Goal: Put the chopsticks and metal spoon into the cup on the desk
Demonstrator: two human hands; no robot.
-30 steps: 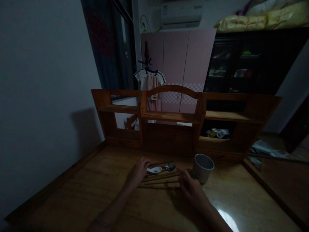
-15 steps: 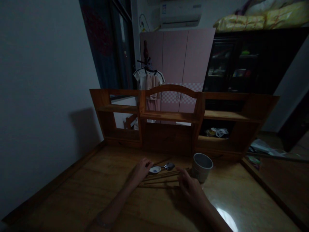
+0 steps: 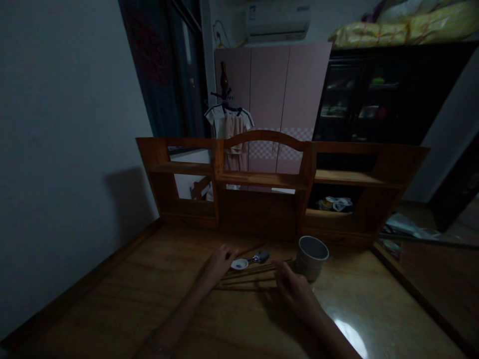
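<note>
On the wooden tabletop, several thin brown chopsticks [image 3: 249,280] lie roughly side by side between my two hands. Among them are a white spoon [image 3: 239,264] with a small blue mark in its bowl and a shiny metal spoon [image 3: 261,257]. My left hand [image 3: 220,262] is closed at the left, thumb and forefinger bent together beside the white spoon and one chopstick's end; what they grip, if anything, is hidden. Fingers curled, my right hand [image 3: 292,285] has its fingertips at the chopsticks' right ends, and its grip is unclear. Just behind it stands a grey metal cup [image 3: 312,257], upright.
A wooden shelf unit [image 3: 262,178] runs along the table's far side. To the left rises a white wall [image 3: 75,149]. A raised wooden edge [image 3: 411,299] borders the table at right. Light glares off the tabletop [image 3: 350,339] near my right forearm.
My right forefinger is more bent than before, drawn in towards the chopsticks' ends. My left hand, the spoons and the cup keep their places; the view has shifted slightly.
</note>
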